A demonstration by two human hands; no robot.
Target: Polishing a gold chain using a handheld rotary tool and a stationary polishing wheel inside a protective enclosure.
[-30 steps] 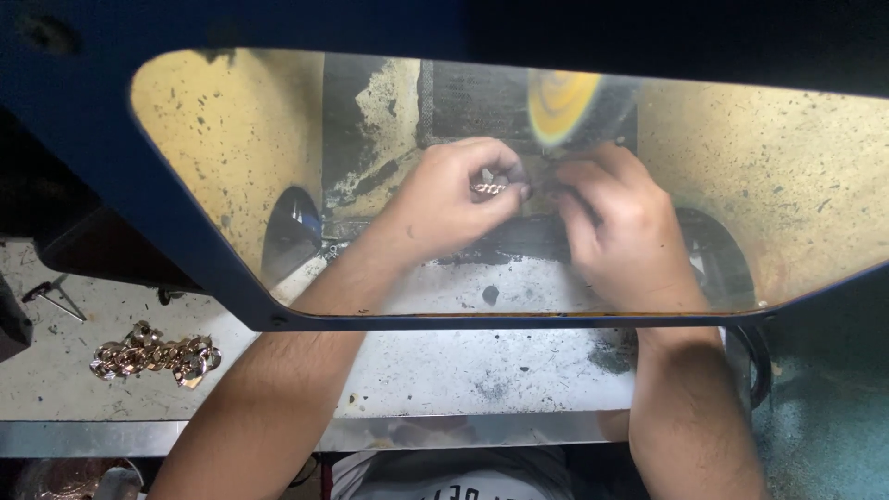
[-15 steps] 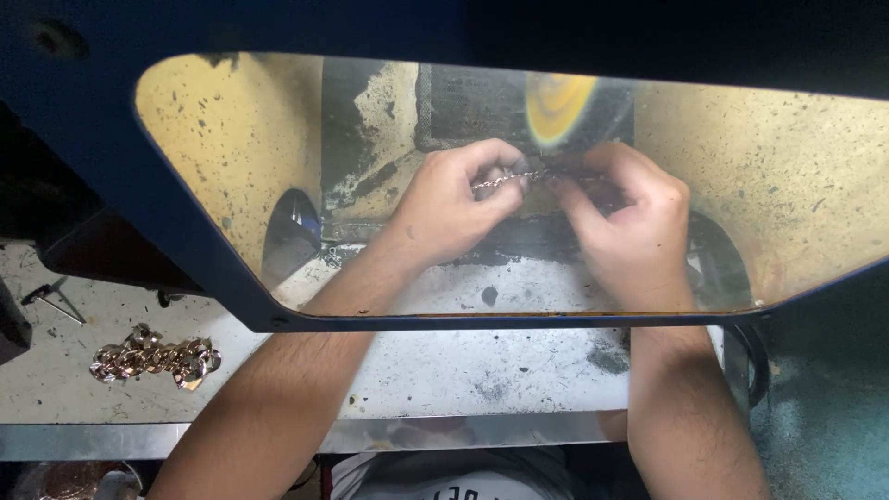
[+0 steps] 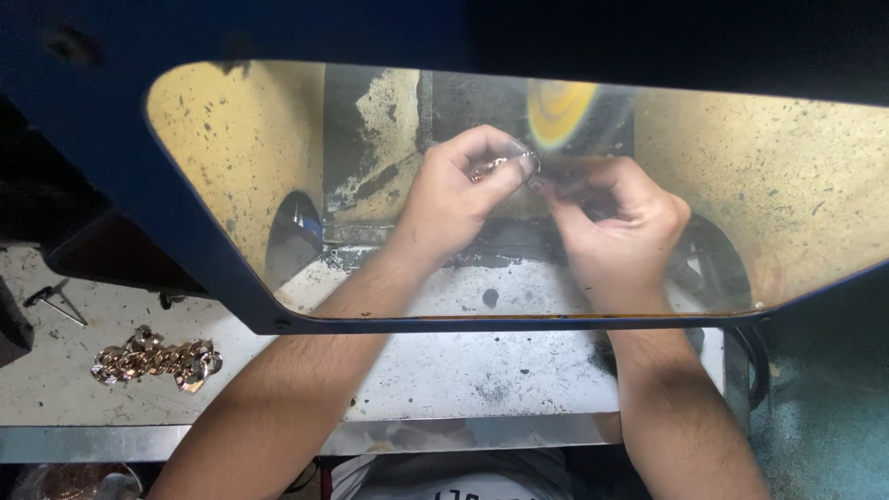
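Hands [image 3: 546, 208] risen, chain piece [image 3: 491, 168] near wheel [image 3: 558, 113]

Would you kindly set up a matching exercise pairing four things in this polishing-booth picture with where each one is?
Things:
1. yellow buffing wheel
2. gold chain
3. small metal piece
4. right hand

Places:
A. lying on the white bench, far left, outside the shield
B. pinched in the left hand fingertips
C. behind the shield, just below and right of the wheel
D. top centre, at the back of the booth

Pairs: 1-D, 2-A, 3-B, 4-C
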